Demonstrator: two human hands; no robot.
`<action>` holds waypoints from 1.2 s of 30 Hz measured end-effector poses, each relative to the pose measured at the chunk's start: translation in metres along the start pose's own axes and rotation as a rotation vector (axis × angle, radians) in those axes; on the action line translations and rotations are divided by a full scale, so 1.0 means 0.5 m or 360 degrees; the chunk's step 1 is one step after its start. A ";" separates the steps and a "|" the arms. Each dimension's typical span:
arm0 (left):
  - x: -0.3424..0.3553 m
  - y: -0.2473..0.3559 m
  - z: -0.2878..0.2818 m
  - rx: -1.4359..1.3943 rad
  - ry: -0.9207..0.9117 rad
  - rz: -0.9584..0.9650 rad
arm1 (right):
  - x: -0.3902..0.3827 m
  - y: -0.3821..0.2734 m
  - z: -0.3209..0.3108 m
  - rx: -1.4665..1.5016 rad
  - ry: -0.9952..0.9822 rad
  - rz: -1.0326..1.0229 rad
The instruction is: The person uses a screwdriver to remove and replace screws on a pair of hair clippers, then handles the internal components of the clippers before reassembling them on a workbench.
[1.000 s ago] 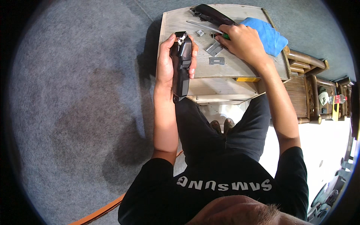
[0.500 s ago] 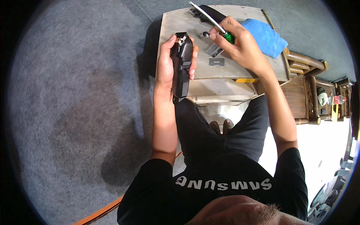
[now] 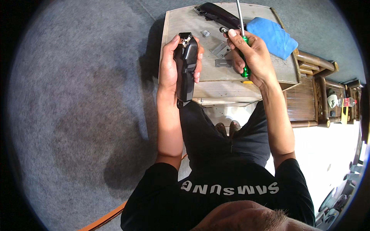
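My left hand (image 3: 168, 65) is wrapped round a black hair clipper (image 3: 185, 77), held upright over the table's left side. Bare metal parts show at the clipper's top end, with no blade on it. In my right hand (image 3: 257, 56) is a screwdriver (image 3: 245, 72) with a green handle, its shaft pointing away from me. Between that hand's thumb and forefinger sits a small black part (image 3: 223, 30) with a shiny metal end. Two flat metal blade pieces, one angled (image 3: 220, 50) and one rectangular (image 3: 222, 63), lie on the table beside my right fingers.
The wooden table (image 3: 179, 23) also carries a second dark clipper (image 3: 217, 14), a little clump of small parts (image 3: 206, 33) and a folded blue cloth (image 3: 271, 36). Bamboo furniture (image 3: 302, 96) stands to the right. A yellow object (image 3: 247, 82) shows under the tabletop.
My right hand has drawn back and to the right, lifting the small black part away from the tabletop. The screwdriver has swung from slanting left to nearly upright. My left hand stays almost still.
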State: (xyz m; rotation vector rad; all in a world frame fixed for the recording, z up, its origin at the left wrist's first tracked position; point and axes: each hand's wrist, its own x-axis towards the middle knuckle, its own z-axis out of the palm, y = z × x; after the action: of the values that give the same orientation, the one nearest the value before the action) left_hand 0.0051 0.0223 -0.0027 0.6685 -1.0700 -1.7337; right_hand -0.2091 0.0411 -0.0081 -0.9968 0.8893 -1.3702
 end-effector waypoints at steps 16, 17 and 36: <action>-0.001 -0.002 -0.001 0.0023 -0.0033 -0.0008 | -0.006 -0.009 -0.004 0.0076 -0.0035 0.0099; 0.000 -0.002 -0.003 0.0019 -0.0042 -0.0005 | -0.004 -0.005 -0.007 0.0073 -0.0060 0.0101; -0.001 -0.005 0.000 0.0134 0.0003 -0.0058 | -0.014 0.017 0.066 -0.0262 -0.0337 -0.0304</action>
State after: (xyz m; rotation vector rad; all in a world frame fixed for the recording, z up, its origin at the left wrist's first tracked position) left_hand 0.0040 0.0231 -0.0046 0.7459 -1.1411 -1.7264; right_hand -0.1751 0.0494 -0.0051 -1.3560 0.7712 -1.3347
